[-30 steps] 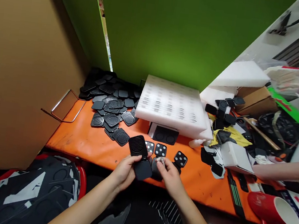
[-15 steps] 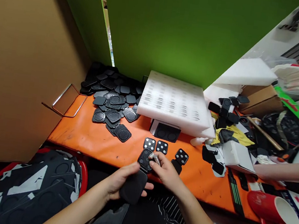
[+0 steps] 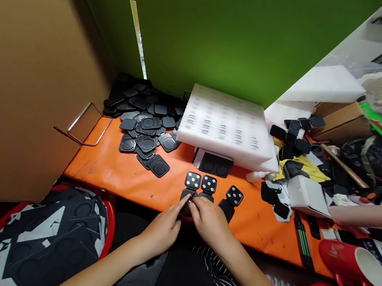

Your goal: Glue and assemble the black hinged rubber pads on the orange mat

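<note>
My left hand (image 3: 165, 227) and my right hand (image 3: 208, 220) meet at the front edge of the orange table (image 3: 119, 176). Both grip a small black hinged piece (image 3: 185, 204), which my fingers mostly hide. Just beyond my fingertips lie three black squares with white dots: one (image 3: 192, 180), a second (image 3: 208, 184) and a third (image 3: 234, 195). Whether my right hand also holds something small, I cannot tell.
A pile of black ribbed pads (image 3: 143, 132) lies at the back left, beside a white foam tray (image 3: 224, 126). A cardboard box (image 3: 28, 70) stands left. Clutter, a red mug (image 3: 353, 270) and another person's arm (image 3: 368, 214) are at the right. A red basin (image 3: 107, 226) of scrap sits below.
My left hand lowered the black piece from in front of me to the table edge. Both hands have come together over it, and the small silver part in my right fingers is hidden now.
</note>
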The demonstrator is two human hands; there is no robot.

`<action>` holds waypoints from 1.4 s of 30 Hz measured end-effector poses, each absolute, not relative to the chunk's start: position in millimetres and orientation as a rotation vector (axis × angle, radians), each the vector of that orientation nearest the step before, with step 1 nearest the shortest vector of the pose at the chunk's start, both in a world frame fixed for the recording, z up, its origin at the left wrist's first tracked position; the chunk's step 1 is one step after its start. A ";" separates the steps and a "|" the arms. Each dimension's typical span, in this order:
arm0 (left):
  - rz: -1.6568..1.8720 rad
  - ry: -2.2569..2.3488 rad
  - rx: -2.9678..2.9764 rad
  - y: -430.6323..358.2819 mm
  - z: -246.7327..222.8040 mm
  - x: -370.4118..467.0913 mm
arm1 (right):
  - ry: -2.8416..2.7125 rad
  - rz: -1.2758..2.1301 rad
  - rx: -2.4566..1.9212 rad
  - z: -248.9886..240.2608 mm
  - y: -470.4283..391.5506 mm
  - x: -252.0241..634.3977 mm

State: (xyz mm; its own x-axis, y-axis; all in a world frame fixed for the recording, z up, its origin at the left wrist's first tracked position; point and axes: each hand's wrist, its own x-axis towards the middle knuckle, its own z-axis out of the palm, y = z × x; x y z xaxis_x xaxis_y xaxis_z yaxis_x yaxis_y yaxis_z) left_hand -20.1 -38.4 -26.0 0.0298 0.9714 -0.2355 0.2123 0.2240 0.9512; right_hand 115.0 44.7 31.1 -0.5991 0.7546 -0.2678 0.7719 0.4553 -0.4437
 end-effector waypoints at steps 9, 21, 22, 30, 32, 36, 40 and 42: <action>0.818 1.410 1.178 -51.0 -27.2 -12.0 | 2.615 -1.137 1.314 25.2 43.9 120.3; 0.936 1.418 0.998 -40.9 -26.7 -0.9 | 2.704 -0.824 1.227 20.8 30.8 113.5; 0.929 1.414 1.021 -41.3 -26.7 -1.2 | 2.696 -0.825 1.233 22.0 31.2 113.5; 0.902 1.321 0.985 -43.9 -30.6 -5.6 | 2.636 -1.296 1.379 12.6 36.4 115.5; 0.912 1.260 0.856 -44.4 -31.4 -3.7 | 2.496 -1.658 1.408 3.2 37.0 117.5; 0.875 1.194 0.695 -46.0 -32.8 -1.2 | 2.338 -1.894 1.596 -4.3 42.5 121.7; 0.780 1.383 1.023 -46.0 -26.0 -7.8 | 2.597 -1.413 1.496 11.8 49.2 123.4; 0.703 1.444 1.158 -45.9 -19.8 -12.4 | 2.607 -1.336 1.430 19.6 50.6 123.6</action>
State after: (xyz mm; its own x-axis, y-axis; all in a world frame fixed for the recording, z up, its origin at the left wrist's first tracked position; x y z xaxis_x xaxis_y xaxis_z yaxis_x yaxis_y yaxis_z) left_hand -12.4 -45.9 -19.8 0.0802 0.9220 -0.3788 0.2704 0.3457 0.8985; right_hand 123.6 50.6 19.6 -0.6096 0.7475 -0.2641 0.6508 0.2816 -0.7051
